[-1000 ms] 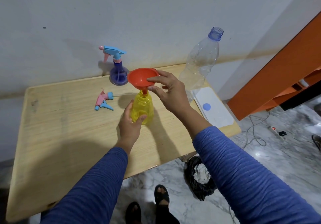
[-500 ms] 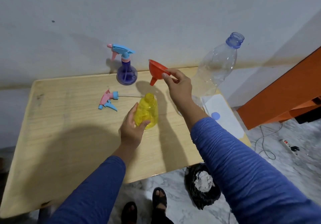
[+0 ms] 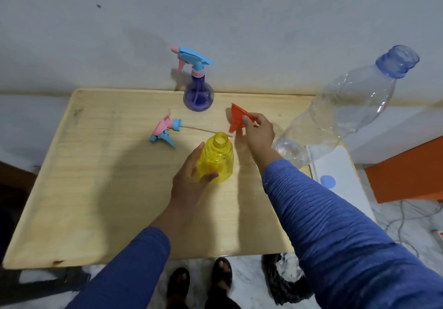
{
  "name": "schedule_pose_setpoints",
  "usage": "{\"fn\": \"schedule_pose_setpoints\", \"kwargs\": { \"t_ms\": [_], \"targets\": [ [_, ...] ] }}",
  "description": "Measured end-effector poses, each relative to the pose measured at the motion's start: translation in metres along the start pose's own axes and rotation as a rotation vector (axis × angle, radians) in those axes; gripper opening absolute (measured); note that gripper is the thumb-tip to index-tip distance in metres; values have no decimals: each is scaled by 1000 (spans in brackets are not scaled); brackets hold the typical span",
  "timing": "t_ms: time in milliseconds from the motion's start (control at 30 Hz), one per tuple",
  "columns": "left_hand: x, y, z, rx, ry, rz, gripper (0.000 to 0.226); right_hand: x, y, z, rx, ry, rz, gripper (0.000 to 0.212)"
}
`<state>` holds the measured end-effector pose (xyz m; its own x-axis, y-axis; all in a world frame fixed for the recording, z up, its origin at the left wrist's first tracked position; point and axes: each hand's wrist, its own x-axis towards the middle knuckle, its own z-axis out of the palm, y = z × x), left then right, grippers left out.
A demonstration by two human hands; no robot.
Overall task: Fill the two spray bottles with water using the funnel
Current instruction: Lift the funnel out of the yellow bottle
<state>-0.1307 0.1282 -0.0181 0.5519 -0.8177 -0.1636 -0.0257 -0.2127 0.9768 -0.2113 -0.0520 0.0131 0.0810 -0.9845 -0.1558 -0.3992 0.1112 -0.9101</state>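
The yellow spray bottle point(image 3: 217, 157) stands open-necked in the middle of the wooden table point(image 3: 96, 188). My left hand point(image 3: 191, 179) grips its lower left side. My right hand point(image 3: 259, 133) pinches the rim of the orange funnel point(image 3: 236, 119), which is tilted with its spout pointing down-left, just right of the bottle's neck and low over the table. The pink and blue spray head point(image 3: 165, 130) with its long tube lies on the table to the left. A purple spray bottle point(image 3: 198, 93) with its head on stands at the back edge.
A large clear plastic bottle point(image 3: 342, 114) with a blue neck stands at the table's right side. A white sheet point(image 3: 340, 176) with a blue cap point(image 3: 328, 181) lies beside it. A black bag point(image 3: 285, 277) sits on the floor under the table's front edge. An orange cabinet point(image 3: 407, 174) stands right.
My right hand lifted the funnel out of the yellow bottle's neck, carried it right and lowered it toward the table. My left hand kept hold of the bottle.
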Motion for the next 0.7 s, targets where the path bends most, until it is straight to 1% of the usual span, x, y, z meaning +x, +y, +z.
{"fn": "schedule_pose_setpoints", "kwargs": {
  "t_ms": [100,167,200,267,300,367,433,533,600,700],
  "targets": [
    [-1,5,1,5,-2,5,68,-2,-2,-3,-37,-41,-10,37],
    [-1,6,0,7,-1,-2,68,-5,-7,-6,-116,-31,-63,50],
    [-2,7,0,6,-3,-6,69,-6,-10,-6,-171,-12,-134,53],
    [-3,7,0,-9,-10,-18,71,-6,-20,-5,-214,-11,-341,51],
    [-3,7,0,-19,-11,-24,74,-4,-27,-2,-199,-69,-430,48],
    [-3,7,1,-12,-7,-32,79,1,-44,8,-179,-297,-528,42],
    [-3,7,1,7,10,-23,77,5,-60,21,-231,-544,-562,42],
    [-4,6,2,11,14,-9,73,10,-75,48,-309,-837,-551,46],
    [-3,7,2,38,27,-12,72,14,-77,67,-385,-982,-558,47],
    [-1,10,1,66,41,-29,73,21,-75,92,-473,-1081,-596,45]
  ]
}}
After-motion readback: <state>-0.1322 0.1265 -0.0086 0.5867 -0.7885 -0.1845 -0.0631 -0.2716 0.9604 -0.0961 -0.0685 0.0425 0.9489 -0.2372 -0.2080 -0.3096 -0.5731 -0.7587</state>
